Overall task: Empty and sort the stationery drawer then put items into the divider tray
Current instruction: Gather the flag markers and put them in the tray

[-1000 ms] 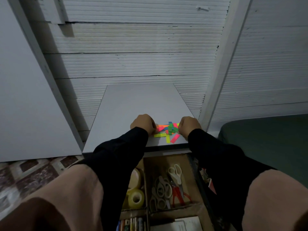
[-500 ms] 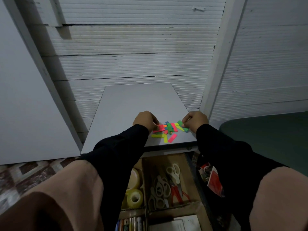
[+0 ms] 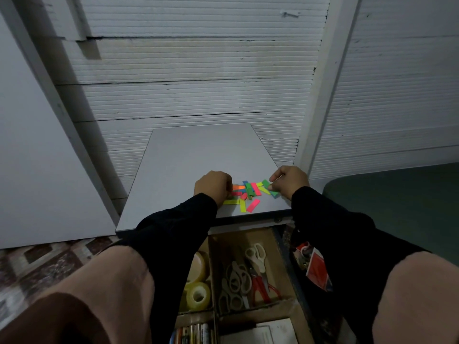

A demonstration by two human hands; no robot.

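Observation:
Several small neon sticky flags (image 3: 249,193) in pink, green, yellow, orange and blue lie scattered near the front edge of the grey tabletop (image 3: 198,155). My left hand (image 3: 213,186) rests curled at the pile's left side, fingertips touching the orange and pink flags. My right hand (image 3: 289,181) is at the pile's right side, thumb and fingers pinching a green flag (image 3: 267,183). Below the table the cardboard divider tray (image 3: 278,247) holds scissors (image 3: 248,274), tape rolls (image 3: 197,289) and pens (image 3: 191,333) in separate compartments.
White paper (image 3: 268,331) lies in the tray's near right compartment. A red-and-white packet (image 3: 315,266) sits right of the tray by my arm. White ribbed wall panels stand behind the table, a dark green surface (image 3: 397,207) at right, patterned floor (image 3: 37,259) at left.
My right hand slid rightwards and spread the flags out, taking a green flag between its fingers. My left hand stayed at the pile's left edge.

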